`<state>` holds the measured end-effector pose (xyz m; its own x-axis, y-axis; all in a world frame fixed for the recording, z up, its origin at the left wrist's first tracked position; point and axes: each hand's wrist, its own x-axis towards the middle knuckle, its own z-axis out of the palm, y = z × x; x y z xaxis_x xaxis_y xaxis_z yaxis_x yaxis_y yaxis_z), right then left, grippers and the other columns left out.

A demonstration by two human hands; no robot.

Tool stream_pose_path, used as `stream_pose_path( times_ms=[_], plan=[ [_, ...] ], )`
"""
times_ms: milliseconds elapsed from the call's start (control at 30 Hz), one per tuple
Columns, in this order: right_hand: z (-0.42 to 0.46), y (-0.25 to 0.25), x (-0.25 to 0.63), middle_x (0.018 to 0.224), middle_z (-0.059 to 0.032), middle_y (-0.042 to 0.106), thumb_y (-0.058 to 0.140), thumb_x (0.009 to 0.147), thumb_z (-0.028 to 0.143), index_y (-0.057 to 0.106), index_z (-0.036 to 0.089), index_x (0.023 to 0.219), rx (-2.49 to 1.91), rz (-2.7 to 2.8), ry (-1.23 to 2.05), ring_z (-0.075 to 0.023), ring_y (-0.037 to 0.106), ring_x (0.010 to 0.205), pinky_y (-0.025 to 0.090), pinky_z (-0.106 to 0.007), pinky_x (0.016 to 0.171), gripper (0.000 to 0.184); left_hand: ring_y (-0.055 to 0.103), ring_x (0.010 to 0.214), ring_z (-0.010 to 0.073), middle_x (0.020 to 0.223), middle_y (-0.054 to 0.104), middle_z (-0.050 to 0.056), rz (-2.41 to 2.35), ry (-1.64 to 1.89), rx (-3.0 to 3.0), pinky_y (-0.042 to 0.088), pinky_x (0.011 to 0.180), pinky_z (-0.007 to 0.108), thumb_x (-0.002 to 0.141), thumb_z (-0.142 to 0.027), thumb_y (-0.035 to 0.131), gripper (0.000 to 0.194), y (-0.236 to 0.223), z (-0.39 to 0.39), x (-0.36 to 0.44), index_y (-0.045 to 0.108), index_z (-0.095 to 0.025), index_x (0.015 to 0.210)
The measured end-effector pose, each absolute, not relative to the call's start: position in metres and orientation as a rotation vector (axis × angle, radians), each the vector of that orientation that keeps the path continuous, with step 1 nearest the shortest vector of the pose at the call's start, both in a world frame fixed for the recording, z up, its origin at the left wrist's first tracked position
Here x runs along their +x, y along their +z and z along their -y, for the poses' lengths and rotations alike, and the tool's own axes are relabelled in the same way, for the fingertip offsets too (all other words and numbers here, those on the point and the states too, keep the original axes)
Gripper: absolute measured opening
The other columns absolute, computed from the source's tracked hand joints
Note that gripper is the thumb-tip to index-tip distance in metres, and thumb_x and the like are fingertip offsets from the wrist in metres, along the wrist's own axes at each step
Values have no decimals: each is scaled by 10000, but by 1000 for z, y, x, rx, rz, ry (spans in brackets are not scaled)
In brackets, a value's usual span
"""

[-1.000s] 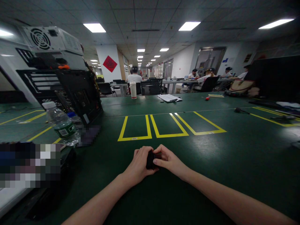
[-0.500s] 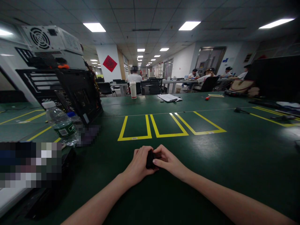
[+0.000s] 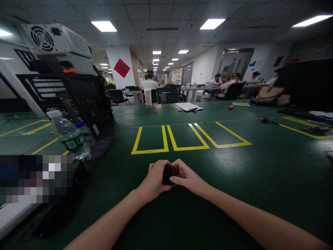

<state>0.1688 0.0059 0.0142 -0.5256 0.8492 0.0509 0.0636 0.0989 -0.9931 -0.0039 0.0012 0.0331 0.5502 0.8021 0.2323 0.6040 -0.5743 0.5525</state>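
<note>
Head view: the left hand [image 3: 155, 176] is curled around a small black object [image 3: 166, 175], while the right hand [image 3: 186, 177] closes thumb and fingertips on its near-right edge. The object sits between the hands, just above or on the green desk [image 3: 203, 222]; contact is hidden. Yellow tape [image 3: 191, 148] lies beyond them. It looks light and stiff, probably hard plastic, perhaps a little slippery if smooth; its fragility is unclear. The side faces seem the best hold, one steadied by each hand.
</note>
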Motion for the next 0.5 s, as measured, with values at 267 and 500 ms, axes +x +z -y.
stream_pose_path(
  times_ms=[267,500],
  plan=[
    [-6,16,167,956,-16,496,518,755,326,442,212,915,-934,1678,1508,-171,516,900,455,-354,762,211,462,964,203,1073,462,37,-1121,655,2419,360,824,370,683,-258,622,484,36,1,-7,359,-226,1087],
    [-10,12,168,979,-31,501,525,750,325,446,198,966,-949,1719,1529,-180,507,935,427,-380,817,264,463,968,213,1076,463,39,-1130,634,2401,358,818,380,690,-268,613,480,36,1,-7,354,-231,1092]
  ],
)
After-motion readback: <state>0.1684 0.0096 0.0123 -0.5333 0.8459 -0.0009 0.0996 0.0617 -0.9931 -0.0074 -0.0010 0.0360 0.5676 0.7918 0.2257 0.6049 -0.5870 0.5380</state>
